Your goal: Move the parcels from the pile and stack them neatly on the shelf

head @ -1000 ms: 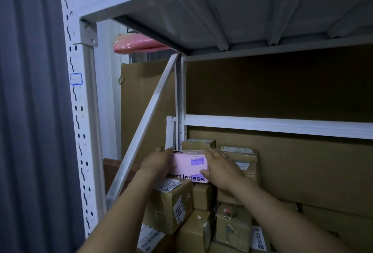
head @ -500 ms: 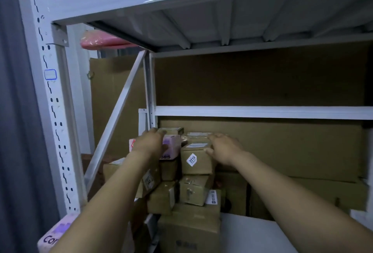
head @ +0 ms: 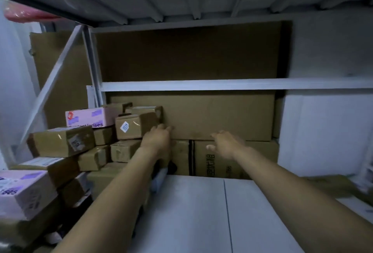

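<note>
A brown box with a white sticker point(head: 135, 126) sits high in the stack of parcels on the shelf point(head: 201, 212). The left hand point(head: 157, 138) lies against the right side of this box, its grip loose, fingers straight, holding nothing. The right hand point(head: 226, 144) hangs in the air further right of the box, its grip apart, fingers spread, touching nothing. A pink box point(head: 90, 116) sits just left of the sticker box. More brown boxes point(head: 125, 151) lie under it. A big cardboard sheet point(head: 218, 115) stands behind it
</note>
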